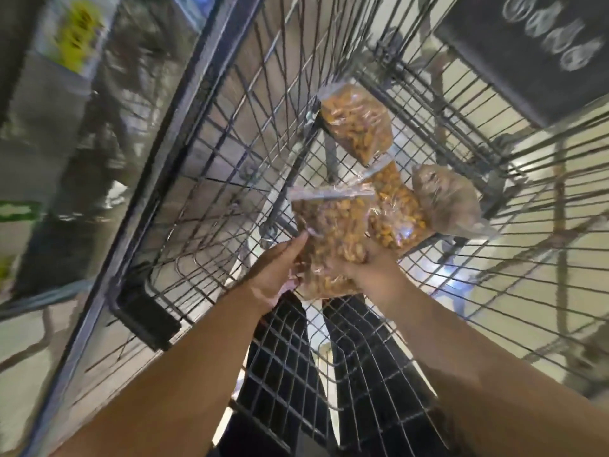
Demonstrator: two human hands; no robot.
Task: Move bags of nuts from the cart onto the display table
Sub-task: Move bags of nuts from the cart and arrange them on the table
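Note:
Both of my arms reach down into a wire shopping cart (204,179). A clear zip bag of light brown nuts (329,232) is held between my left hand (280,275), which presses its left side, and my right hand (365,265), which grips it from underneath on the right. Three more bags lie on the cart's floor beyond it: an orange-nut bag (395,212) just behind, another orange-nut bag (357,123) farther back, and a paler brown bag (445,199) to the right. The display table is out of view.
The cart's dark frame bar (158,179) runs diagonally on the left, with a black corner bumper (145,321). A dark board with chalk marks (527,51) stands at the upper right. My dark trouser legs (362,374) show through the cart's near wire wall.

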